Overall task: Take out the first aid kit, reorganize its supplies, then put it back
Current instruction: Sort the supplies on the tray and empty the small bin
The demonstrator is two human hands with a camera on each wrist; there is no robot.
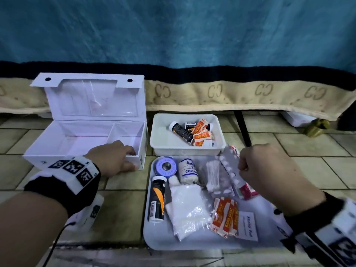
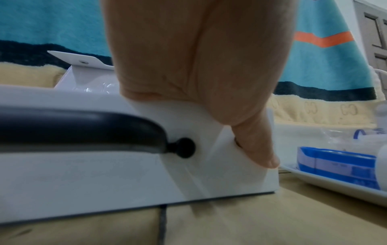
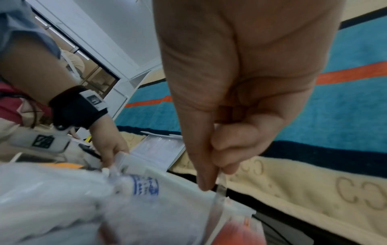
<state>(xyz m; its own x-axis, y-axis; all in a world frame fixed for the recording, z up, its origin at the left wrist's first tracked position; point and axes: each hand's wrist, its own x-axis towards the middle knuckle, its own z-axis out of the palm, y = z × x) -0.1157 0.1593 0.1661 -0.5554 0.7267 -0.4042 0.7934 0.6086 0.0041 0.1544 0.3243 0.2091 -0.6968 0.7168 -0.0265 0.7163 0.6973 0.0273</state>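
The white first aid box (image 1: 84,135) stands open and empty on the floor at the left, its lid (image 1: 92,95) upright. My left hand (image 1: 123,157) grips the box's front wall near the right corner, fingers inside and thumb (image 2: 261,149) outside by the black handle (image 2: 83,127). My right hand (image 1: 248,164) pinches the edge of a silver blister strip of pills (image 1: 230,166) over the flat white tray (image 1: 154,237). The wrist view shows thumb and forefinger closed on the strip (image 3: 220,190). The tray holds a blue tape roll (image 1: 166,167), a crepe bandage (image 1: 187,171), a black tube (image 1: 157,199), a cotton bag (image 1: 187,209), swabs (image 1: 212,175), plasters (image 1: 225,216) and an alcohol pad (image 1: 248,225).
A deep white bin (image 1: 159,132) behind the tray holds a black bottle (image 1: 182,131) and more plasters (image 1: 202,134). A blue and beige blanket (image 1: 250,95) hangs along the back. A pink box (image 1: 248,190) lies under the strip. The floor is tiled.
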